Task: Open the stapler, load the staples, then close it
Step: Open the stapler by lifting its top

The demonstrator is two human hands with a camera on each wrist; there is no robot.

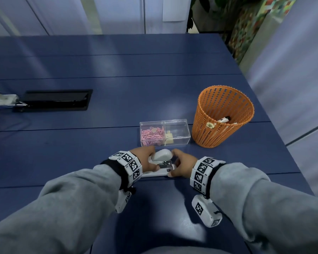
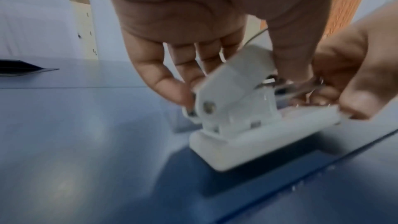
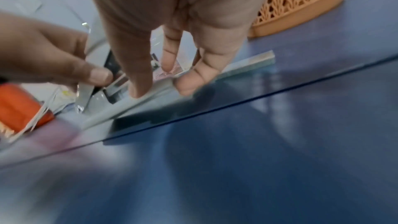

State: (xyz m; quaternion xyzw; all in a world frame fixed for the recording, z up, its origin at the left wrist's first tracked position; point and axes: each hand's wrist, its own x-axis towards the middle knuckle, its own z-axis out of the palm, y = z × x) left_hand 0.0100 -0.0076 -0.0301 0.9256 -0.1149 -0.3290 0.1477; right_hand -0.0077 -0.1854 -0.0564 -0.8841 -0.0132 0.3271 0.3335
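Note:
A white stapler (image 1: 162, 156) lies on the blue table (image 1: 117, 107) just in front of me. Its rounded top cover is tilted up at the hinge, and the metal staple channel (image 1: 166, 165) shows beneath it. My left hand (image 1: 145, 160) grips the raised cover, fingers behind it and thumb in front. In the left wrist view the stapler (image 2: 232, 108) stands hinge end nearest, under my left hand (image 2: 183, 40). My right hand (image 1: 181, 162) pinches the front end of the flat base (image 3: 129, 106) between thumb and fingers. No loose staple strip is visible.
A clear two-compartment box (image 1: 164, 132) stands just behind the stapler, with pink paper clips on the left and a small cream box on the right. An orange mesh basket (image 1: 224, 116) stands to its right. A black cable hatch (image 1: 55, 99) is set into the table far left.

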